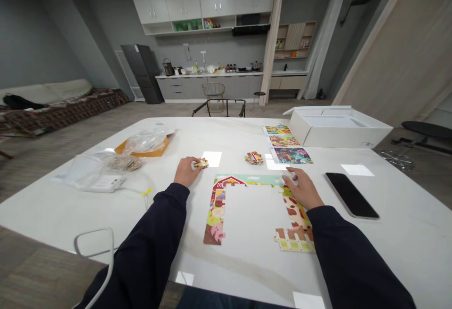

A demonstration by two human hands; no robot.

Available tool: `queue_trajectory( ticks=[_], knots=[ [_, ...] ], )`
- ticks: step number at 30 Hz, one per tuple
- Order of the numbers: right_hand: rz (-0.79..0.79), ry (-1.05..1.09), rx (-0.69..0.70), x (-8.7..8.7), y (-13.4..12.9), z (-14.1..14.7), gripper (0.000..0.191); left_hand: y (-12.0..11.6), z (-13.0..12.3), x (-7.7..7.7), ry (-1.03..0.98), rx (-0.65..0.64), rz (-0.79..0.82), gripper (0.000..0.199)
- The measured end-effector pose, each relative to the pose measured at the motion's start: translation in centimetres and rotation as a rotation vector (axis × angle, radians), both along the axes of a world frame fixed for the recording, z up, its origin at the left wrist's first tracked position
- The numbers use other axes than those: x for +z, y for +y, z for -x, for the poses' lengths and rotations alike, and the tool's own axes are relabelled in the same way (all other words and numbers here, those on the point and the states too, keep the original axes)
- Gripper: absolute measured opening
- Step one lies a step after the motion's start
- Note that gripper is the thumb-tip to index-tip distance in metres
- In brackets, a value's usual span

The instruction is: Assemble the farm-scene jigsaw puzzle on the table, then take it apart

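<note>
My left hand [187, 170] pinches a small jigsaw puzzle piece [201, 163] just above the table; whether there is more than one piece in it I cannot make out. On the white table [252, 224] lies part of a puzzle border [218, 210], with a red barn, a pink pig, a brown-spotted cow and a fence. Its left, top and right sides are joined, and a gap shows along the bottom. Over the border's top right corner is my right hand [302, 187], fingers apart, hiding part of the edge. Beyond the border sits a small pile of loose pieces [254, 158].
Picture sheets [291, 155] lie beside an open white box [342, 128] at the back right. A black phone [351, 195] rests to the right. Leftward are plastic bags [148, 140], a bag of pieces [123, 162], a white adapter [100, 183] and its cable [111, 252].
</note>
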State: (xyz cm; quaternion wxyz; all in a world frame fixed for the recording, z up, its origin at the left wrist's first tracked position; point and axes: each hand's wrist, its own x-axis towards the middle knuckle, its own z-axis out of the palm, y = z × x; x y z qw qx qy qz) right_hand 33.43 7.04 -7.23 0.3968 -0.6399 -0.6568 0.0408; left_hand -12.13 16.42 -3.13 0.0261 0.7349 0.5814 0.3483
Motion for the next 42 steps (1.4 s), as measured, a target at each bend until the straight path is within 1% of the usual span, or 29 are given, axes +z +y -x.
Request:
queue_trajectory(
  ticks=[1,3,5,6,8,9,11,13,15,17,20,28,35,42],
  knots=[
    [-0.005,0.007,-0.002,0.0,0.0,0.0,0.051,-0.9,-0.6,1.0,-0.005,-0.03,-0.04,0.015],
    [-0.01,0.025,-0.005,0.2,-0.1,0.2,0.05,-3.9,-2.9,3.0,-0.03,-0.164,-0.129,0.015],
    [-0.003,0.042,-0.003,0.5,-0.3,0.4,0.049,-8.2,-6.4,4.4,-0.068,-0.353,-0.134,0.016],
    [0.0,0.05,-0.001,0.6,-0.4,0.5,0.047,-10.7,-8.3,4.8,-0.083,-0.461,-0.118,0.018],
    [0.01,0.056,-0.004,0.9,-0.5,0.7,0.044,-15.7,-11.8,4.6,-0.055,-0.673,-0.03,0.029],
    [0.014,0.054,-0.011,1.0,-0.6,0.8,0.043,-17.8,-13.3,4.2,-0.028,-0.738,0.017,0.032],
    [0.016,0.045,-0.014,1.0,-0.6,0.9,0.042,-21.0,-15.4,3.1,-0.001,-0.787,0.098,0.035],
    [0.01,0.038,-0.011,1.0,-0.6,0.9,0.04,-22.6,-16.6,2.0,0.004,-0.784,0.161,0.038],
    [0.003,0.04,-0.01,0.8,-0.6,0.9,0.039,-23.0,-16.9,1.3,-0.016,-0.766,0.201,0.039],
    [0.004,0.05,-0.016,0.8,-0.6,0.9,0.039,-22.9,-16.9,1.1,-0.049,-0.745,0.216,0.039],
    [0.007,0.065,-0.016,0.8,-0.6,0.8,0.038,-22.9,-16.6,1.2,-0.074,-0.709,0.213,0.039],
    [0.024,0.064,-0.011,1.0,-0.7,0.8,0.037,-23.0,-16.3,1.0,-0.031,-0.613,0.171,0.044],
    [0.036,0.071,-0.006,1.0,-0.6,0.8,0.035,-22.8,-16.1,0.8,-0.035,-0.628,0.146,0.04],
    [0.043,0.064,0.001,1.0,-0.6,0.6,0.033,-22.9,-16.1,1.2,-0.054,-0.623,0.18,0.041]
  ],
)
